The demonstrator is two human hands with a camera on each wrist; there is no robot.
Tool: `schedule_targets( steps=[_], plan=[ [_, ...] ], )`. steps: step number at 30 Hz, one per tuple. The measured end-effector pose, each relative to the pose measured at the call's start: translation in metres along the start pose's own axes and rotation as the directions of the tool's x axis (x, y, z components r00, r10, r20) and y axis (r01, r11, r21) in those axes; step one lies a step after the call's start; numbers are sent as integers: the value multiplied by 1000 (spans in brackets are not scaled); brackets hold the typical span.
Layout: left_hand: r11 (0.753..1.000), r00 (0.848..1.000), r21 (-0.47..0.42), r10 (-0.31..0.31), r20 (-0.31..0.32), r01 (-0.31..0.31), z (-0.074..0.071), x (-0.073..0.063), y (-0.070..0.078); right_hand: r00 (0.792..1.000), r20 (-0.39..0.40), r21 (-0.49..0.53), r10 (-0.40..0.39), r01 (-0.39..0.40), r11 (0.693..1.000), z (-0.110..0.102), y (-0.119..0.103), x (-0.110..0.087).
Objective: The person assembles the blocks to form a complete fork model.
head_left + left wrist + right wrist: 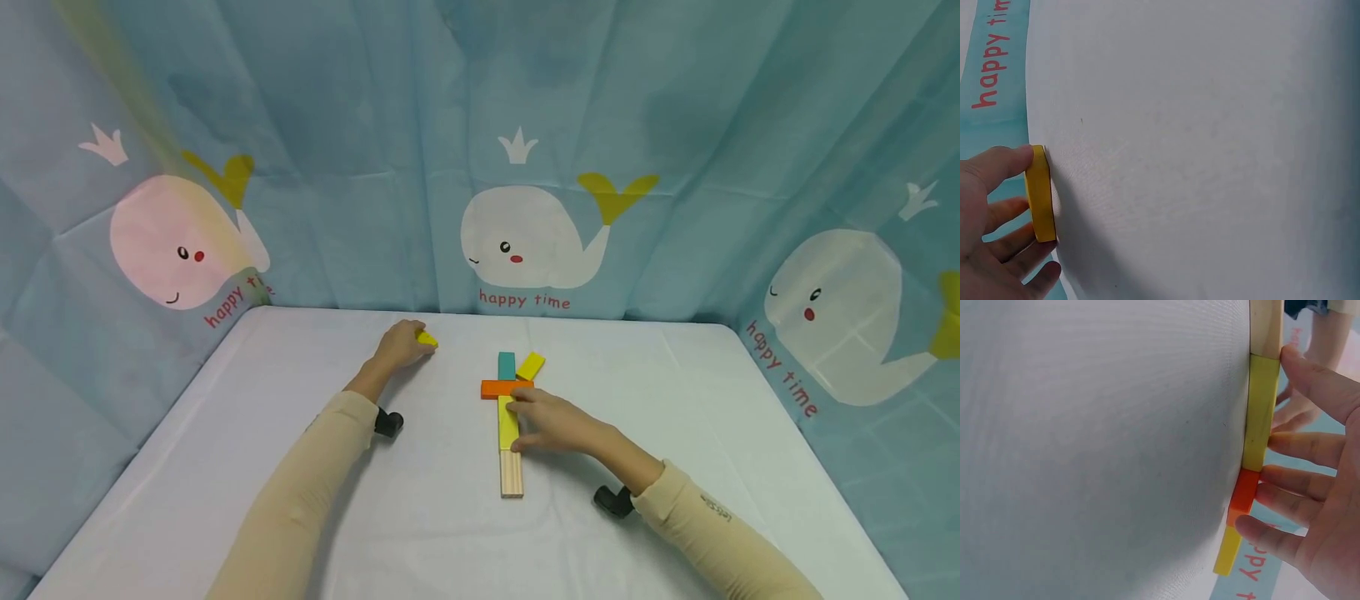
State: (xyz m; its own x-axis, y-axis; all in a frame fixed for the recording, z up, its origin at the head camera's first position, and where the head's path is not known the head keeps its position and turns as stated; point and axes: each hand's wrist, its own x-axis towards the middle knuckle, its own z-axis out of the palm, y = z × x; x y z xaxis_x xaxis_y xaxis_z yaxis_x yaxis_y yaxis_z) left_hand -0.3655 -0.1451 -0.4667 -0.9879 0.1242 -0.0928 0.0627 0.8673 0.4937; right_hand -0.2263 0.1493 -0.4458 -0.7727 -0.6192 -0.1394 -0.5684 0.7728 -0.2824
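Observation:
My left hand [402, 343] pinches a small yellow block [1041, 194] between thumb and fingertips, close over the far left part of the white table. On the table's middle, flat blocks form a cross-like figure. A plain wooden block [512, 475] lies nearest, then a long yellow block [507, 417]. Beyond these, an orange block [495, 389] lies crosswise, with a teal block [507, 365] above it. Another yellow block [532, 366] slants off beside the teal one. With fingers extended, my right hand [558, 423] touches the long yellow block and the orange block [1244, 495] from the right.
The white-covered table [427, 533] ends at a blue curtain [360, 233] printed with whales. Black wrist devices sit under both forearms, one near the left cuff [388, 423] and one near the right cuff [615, 502].

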Motion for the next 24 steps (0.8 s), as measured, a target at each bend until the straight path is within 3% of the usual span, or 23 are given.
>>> schedule_targets(
  steps=[7,16,24],
  plan=[
    [1000,999,17,21,-41,-21,-3,-5,2,1000,-7,19,0,0,1000,-4,-2,-1],
    [998,998,-14,56,-22,-57,2,-12,11,1000,-1,31,2,-2,1000,-2,-2,-1],
    [996,998,-49,70,3,-70,12,-17,28,1000,-4,52,11,-10,999,-3,-2,-2]
  ],
)
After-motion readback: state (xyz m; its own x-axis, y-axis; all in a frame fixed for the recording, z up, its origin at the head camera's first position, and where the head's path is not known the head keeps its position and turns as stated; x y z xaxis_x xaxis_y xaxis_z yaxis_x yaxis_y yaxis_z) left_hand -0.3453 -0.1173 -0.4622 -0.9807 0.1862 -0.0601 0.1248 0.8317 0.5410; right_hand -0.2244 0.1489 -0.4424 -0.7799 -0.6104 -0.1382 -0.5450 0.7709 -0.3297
